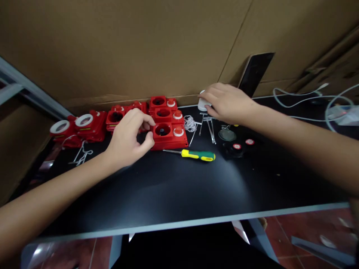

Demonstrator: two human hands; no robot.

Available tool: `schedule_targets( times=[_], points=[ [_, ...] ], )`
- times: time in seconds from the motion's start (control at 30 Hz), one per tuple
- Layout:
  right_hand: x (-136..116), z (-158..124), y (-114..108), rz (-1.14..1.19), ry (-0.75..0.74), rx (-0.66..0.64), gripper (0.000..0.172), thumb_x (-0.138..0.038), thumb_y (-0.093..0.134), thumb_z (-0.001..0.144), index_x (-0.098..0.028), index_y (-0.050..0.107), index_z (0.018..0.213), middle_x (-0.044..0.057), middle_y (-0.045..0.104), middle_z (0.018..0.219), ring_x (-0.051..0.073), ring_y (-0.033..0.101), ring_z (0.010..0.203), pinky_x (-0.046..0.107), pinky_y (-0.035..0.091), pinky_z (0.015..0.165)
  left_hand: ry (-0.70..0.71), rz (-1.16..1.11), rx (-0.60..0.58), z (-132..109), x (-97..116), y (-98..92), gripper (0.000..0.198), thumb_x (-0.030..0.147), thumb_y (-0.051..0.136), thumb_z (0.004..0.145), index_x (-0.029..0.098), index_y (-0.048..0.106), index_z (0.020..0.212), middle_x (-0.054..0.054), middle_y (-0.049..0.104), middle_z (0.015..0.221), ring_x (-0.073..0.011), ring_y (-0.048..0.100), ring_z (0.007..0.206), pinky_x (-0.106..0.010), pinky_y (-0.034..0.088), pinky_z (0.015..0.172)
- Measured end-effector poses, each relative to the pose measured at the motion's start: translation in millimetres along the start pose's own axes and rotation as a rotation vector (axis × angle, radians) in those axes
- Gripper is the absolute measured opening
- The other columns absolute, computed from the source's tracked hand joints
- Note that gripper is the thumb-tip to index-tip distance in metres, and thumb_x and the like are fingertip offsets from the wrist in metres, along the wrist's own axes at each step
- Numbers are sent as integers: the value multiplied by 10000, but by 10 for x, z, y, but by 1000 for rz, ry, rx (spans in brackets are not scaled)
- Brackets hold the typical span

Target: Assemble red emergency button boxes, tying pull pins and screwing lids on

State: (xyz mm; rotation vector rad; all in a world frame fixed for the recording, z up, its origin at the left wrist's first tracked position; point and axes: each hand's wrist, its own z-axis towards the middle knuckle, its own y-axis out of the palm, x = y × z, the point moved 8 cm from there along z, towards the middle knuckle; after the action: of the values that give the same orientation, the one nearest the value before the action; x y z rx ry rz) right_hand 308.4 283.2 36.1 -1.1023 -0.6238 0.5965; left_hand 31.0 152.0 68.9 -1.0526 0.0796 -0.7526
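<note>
My left hand (129, 139) hovers beside the red plastic housings, its thumb and curled fingers apart and nothing visible between them. Closest to it is a red housing (168, 144) with a round black-centred opening and a red knob on a white ring. Two more such housings stand behind that one. At the back of the table, my right hand (223, 102) has its thumb and fingers around a white plastic part (203, 105), partly hidden by the fingers. A yellow and green screwdriver (198, 155) lies in front of the housings.
Red housings with white rings (84, 120) line the left back. White cord (190, 124), metal rods (210, 129), a clear disc (227, 135) and black parts with red-white labels (237, 146) lie right of centre. A phone (256, 73) leans on the cardboard; cables (308, 98) lie far right.
</note>
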Motion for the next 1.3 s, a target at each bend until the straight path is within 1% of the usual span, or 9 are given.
schedule_targets(
  times=[0.17, 0.23, 0.4, 0.53, 0.7, 0.9, 1.0, 1.13, 1.3],
  points=[
    [26, 22, 35, -40, 18, 25, 497, -292, 490, 1181, -44, 725, 1541, 292, 795, 1408, 451, 721, 1376, 621, 578, 1163, 175, 32, 31, -114, 59, 117, 321, 255, 677, 1010, 210, 604, 1319, -124, 686, 1245, -331, 702, 1151, -495, 646, 959],
    [35, -12, 62, -35, 21, 40, 472, -292, 513, 1174, -63, 739, 1518, 282, 800, 1392, 433, 731, 1329, 597, 588, 1139, 185, 51, 55, -190, 41, 145, 424, 259, 713, 1007, 220, 570, 1405, -146, 657, 1324, -352, 693, 1211, -508, 656, 963],
    [111, -62, 151, 10, 25, 82, 420, -232, 491, 1156, -96, 773, 1435, 260, 826, 1337, 395, 758, 1230, 550, 610, 1081, 92, 33, 72, -298, -69, 219, 522, 278, 738, 1036, 272, 498, 1500, -157, 618, 1417, -374, 678, 1331, -601, 657, 1131],
    [224, -63, 154, 63, 32, 126, 390, -215, 509, 1143, -158, 793, 1405, 214, 862, 1266, 382, 787, 1148, 559, 646, 1013, 5, -61, 43, -379, -197, 337, 625, 319, 772, 1048, 272, 443, 1577, -174, 613, 1456, -363, 691, 1351, -538, 715, 1069],
    [285, -103, 56, 128, 12, 186, 336, -229, 535, 1178, -166, 810, 1362, 197, 878, 1193, 358, 813, 1071, 543, 688, 981, -102, -147, -59, -470, -332, 476, 684, 356, 769, 1072, 290, 399, 1644, -185, 643, 1497, -382, 730, 1368, -596, 713, 1126],
    [276, -156, 16, 191, 1, 205, 271, -198, 591, 1174, -197, 804, 1342, 170, 887, 1220, 339, 837, 1063, 533, 721, 949, -151, -187, -110, -511, -388, 486, 736, 389, 814, 1069, 298, 406, 1675, -200, 665, 1512, -402, 752, 1359, -606, 728, 1113],
    [291, -184, 21, 210, 10, 232, 251, -200, 611, 1177, -219, 796, 1346, 150, 892, 1205, 331, 848, 1055, 521, 724, 928, -151, -189, -108, -522, -390, 472, 786, 347, 849, 1046, 314, 401, 1690, -193, 678, 1500, -409, 757, 1359, -601, 732, 1099],
    [273, -218, 29, 199, -4, 277, 257, -207, 646, 1169, -238, 800, 1373, 134, 899, 1217, 326, 861, 1058, 511, 719, 933, -164, -217, -146, -551, -398, 476, 876, 294, 900, 993, 343, 405, 1714, -168, 697, 1437, -391, 785, 1267, -587, 739, 1064],
    [170, -199, -12, 117, -39, 276, 276, -167, 613, 1176, -242, 806, 1359, 119, 911, 1204, 318, 870, 1074, 503, 724, 927, -209, -279, -173, -545, -446, 496, 954, 434, 982, 943, 359, 422, 1712, -193, 594, 1549, -389, 757, 1285, -593, 748, 1064]
  ],
)
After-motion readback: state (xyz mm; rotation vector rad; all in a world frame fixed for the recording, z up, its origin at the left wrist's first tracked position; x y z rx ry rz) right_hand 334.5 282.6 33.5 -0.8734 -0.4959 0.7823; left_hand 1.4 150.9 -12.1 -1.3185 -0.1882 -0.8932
